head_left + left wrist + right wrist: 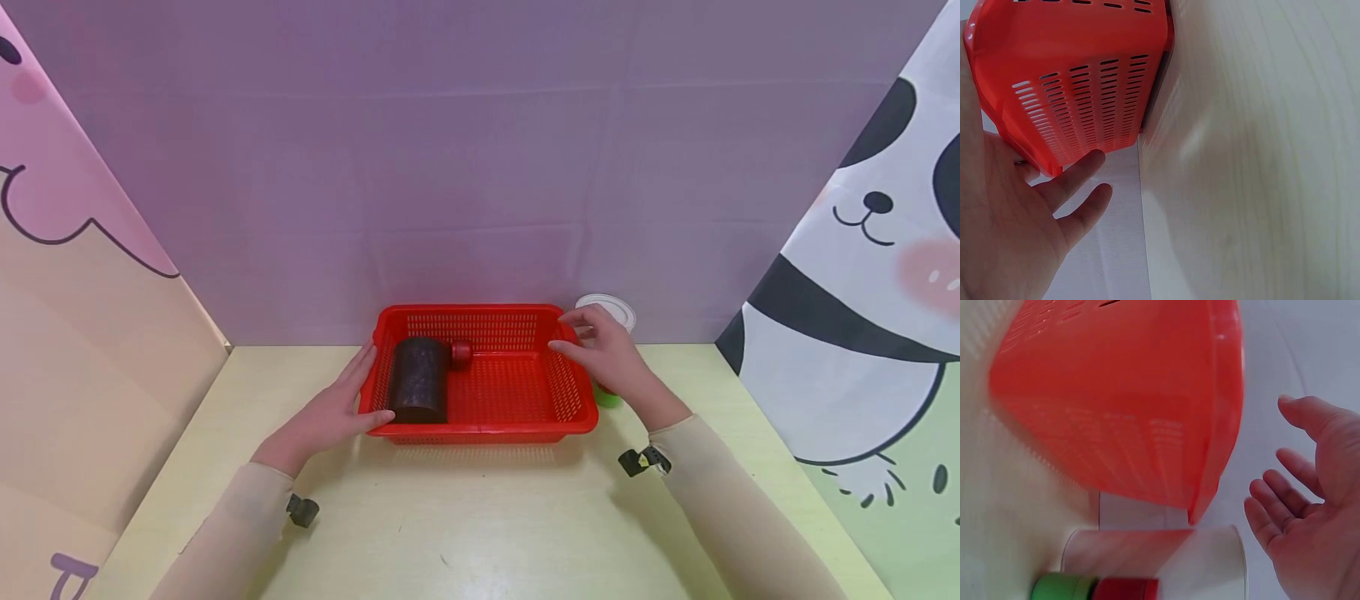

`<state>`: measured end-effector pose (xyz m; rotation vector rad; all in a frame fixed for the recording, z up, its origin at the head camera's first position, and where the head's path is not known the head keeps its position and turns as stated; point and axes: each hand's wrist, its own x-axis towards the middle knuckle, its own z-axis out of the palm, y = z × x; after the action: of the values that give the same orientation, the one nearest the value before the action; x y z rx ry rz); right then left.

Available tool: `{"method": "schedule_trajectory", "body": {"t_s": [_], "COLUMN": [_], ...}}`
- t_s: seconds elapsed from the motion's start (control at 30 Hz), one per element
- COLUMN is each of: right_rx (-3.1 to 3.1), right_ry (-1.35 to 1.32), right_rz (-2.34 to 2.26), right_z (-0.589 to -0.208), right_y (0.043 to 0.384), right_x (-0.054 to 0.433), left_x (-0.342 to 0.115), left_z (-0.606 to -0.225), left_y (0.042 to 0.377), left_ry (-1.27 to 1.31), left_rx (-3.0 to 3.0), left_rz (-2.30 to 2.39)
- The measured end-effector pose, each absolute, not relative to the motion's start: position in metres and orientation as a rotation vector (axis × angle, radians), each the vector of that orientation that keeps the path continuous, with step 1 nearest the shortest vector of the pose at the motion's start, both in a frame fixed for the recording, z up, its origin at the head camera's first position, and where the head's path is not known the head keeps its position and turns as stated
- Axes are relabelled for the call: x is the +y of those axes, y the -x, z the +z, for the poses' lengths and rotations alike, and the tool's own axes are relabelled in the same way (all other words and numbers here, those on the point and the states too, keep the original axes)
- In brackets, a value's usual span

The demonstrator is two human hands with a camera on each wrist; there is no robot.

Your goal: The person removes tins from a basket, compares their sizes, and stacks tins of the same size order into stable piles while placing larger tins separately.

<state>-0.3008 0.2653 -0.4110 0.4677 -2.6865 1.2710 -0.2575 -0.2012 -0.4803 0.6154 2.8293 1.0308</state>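
A red plastic basket [495, 429] with slotted walls stands on the table. Inside, on its left side, is a dark cylinder [420, 379], and beside that a small red cylindrical piece [461, 355]. My left hand [347, 398] rests at the basket's left end, thumb on the front corner of the rim and fingers stretched along the side. In the left wrist view those fingers [1082, 215] are spread near the outer wall. Over the right rim hovers my right hand [603, 350], fingers loosely bent and holding nothing; the right wrist view shows it apart from the basket [1116, 412].
A white cylindrical container [1210, 562] stands right of the basket, its round top [611, 307] partly behind my right hand. Close by are a green piece [1054, 587] and a red piece [1125, 589]. A purple wall [480, 167] rises behind the table [480, 517].
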Motion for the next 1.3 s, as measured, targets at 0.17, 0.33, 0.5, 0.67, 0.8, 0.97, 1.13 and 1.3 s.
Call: {"method": "schedule_trajectory", "body": {"t_s": [0.17, 0.33, 0.5, 0.67, 0.8, 0.97, 1.13, 1.3], "right_rx": [-2.698, -2.729, -2.788, -2.865, -2.916, -2.937, -2.951, -2.947], "right_ry": [-0.561, -0.649, -0.728, -0.787, -0.819, -0.848, -0.925, -1.02], "right_rz": [1.219, 1.187, 1.203, 1.17, 1.115, 1.068, 1.01, 0.978], "right_z": [-0.404, -0.396, -0.393, -0.391, -0.386, -0.378, -0.381, -0.389], "right_y": [0.309, 0.32, 0.334, 0.344, 0.345, 0.346, 0.355, 0.368], "right_x": [0.249, 0.231, 0.215, 0.204, 0.199, 0.194, 0.185, 0.173], "left_x": [-0.201, -0.202, -0.202, -0.201, -0.2, -0.2, -0.201, -0.202], "left_z": [-0.48, -0.479, -0.48, -0.482, -0.482, -0.481, -0.48, -0.482], "left_y": [0.257, 0.257, 0.257, 0.257, 0.258, 0.258, 0.258, 0.259], "left_ry": [-0.62, -0.615, -0.606, -0.597, -0.597, -0.609, -0.6, -0.608], "left_rx": [2.827, 2.828, 2.821, 2.819, 2.825, 2.819, 2.819, 2.819], "left_rz": [1.039, 1.04, 1.058, 1.063, 1.063, 1.071, 1.062, 1.061]}}
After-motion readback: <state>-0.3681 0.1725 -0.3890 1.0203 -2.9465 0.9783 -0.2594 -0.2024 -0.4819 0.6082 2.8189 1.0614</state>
